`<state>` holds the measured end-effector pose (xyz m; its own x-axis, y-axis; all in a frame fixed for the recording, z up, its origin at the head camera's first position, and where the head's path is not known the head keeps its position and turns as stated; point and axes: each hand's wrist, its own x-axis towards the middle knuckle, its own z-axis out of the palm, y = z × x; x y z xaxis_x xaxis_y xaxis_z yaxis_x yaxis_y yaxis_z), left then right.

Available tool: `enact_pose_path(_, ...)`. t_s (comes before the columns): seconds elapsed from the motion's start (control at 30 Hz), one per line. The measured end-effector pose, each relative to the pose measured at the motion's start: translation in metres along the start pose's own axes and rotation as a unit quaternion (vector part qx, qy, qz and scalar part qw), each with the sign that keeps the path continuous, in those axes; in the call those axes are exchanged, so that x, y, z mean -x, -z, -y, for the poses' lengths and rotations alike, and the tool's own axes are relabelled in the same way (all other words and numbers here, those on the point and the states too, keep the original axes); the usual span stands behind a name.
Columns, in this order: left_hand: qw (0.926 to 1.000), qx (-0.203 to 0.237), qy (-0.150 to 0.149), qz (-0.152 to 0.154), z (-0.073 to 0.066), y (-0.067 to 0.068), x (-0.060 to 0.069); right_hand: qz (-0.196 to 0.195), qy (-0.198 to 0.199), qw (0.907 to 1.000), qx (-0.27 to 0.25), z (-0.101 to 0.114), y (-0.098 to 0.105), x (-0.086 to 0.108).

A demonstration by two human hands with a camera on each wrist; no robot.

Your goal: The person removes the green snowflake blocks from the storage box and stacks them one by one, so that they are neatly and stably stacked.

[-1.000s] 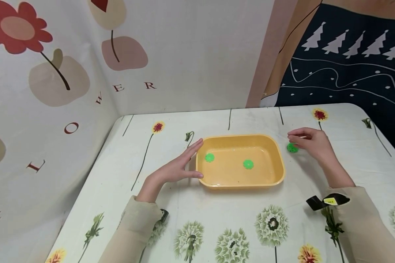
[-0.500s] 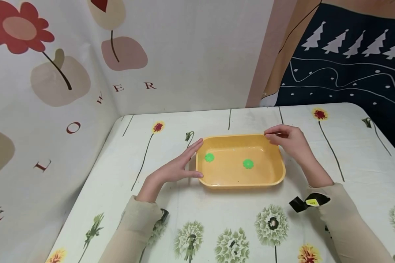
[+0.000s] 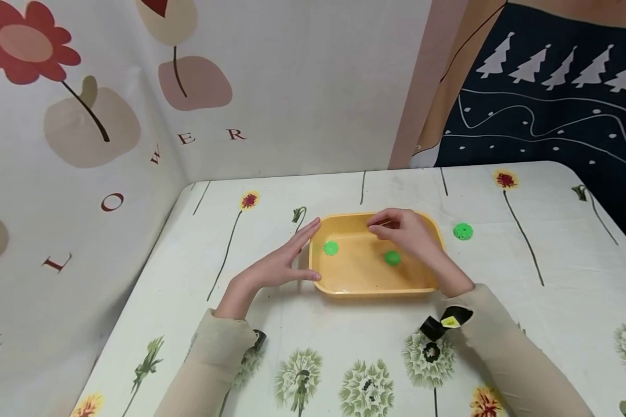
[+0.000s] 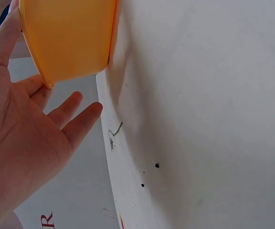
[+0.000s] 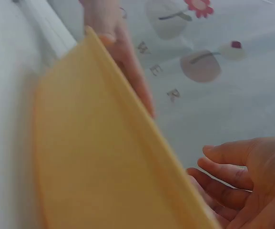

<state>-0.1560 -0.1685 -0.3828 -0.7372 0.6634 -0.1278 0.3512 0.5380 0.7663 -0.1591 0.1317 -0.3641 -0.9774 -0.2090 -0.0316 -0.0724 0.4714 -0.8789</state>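
In the head view a yellow plastic tray (image 3: pixel 360 284) lies on the table. Two green scalloped discs are inside it: one disc (image 3: pixel 331 248) near the left end, another disc (image 3: pixel 392 258) right of the middle. My left hand (image 3: pixel 276 263) rests against the tray's left end, fingers and thumb spread along the rim. Above the tray's right half hovers my right hand (image 3: pixel 409 234), fingers loosely bent; the right wrist view shows nothing between thumb and fingers. A third green disc (image 3: pixel 462 231) lies on the cloth, right of the tray.
The table bears a white flowered cloth (image 3: pixel 370 330). A pale printed curtain (image 3: pixel 302 87) hangs at the back and left, and a dark tree-patterned cloth (image 3: pixel 548 116) at the right. Each sleeve carries a black strap near the wrist.
My right hand has moved left from the green disc beside the tray, across the rim and over the tray. That disc stays on the cloth. My left hand keeps its place.
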Motion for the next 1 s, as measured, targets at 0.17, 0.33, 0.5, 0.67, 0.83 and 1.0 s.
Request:
enact_pose_path(0.17, 1.0000, 0.005, -0.001, 0.002, -0.001, -0.002, -0.003, 0.032, 0.017, 0.9993, 0.001, 0.003, -0.026, -0.003)
enact_pose_path(0.33, 1.0000, 0.008, 0.000, 0.002, -0.002, -0.002, -0.003, 0.102, 0.010, 0.9947, -0.011, 0.005, -0.046, -0.004)
enact_pose_path(0.5, 0.9999, 0.015, 0.001, 0.000, 0.001, -0.003, -0.001, 0.176, 0.023, 0.9839, 0.019, 0.003, -0.056, -0.002)
enact_pose_path(0.67, 0.9999, 0.015, 0.002, -0.001, 0.003, -0.002, 0.000, 0.233, 0.039, 0.9716, 0.008, 0.002, -0.059, 0.000)
enact_pose_path(0.83, 0.9999, 0.016, 0.001, -0.003, 0.002, -0.002, -0.001, 0.297, 0.043, 0.9533, -0.037, 0.003, -0.060, 0.002)
enact_pose_path(1.0, 0.9999, 0.013, -0.004, -0.001, 0.001, -0.002, -0.001, 0.349, 0.036, 0.9332, -0.077, 0.003, -0.061, 0.004)
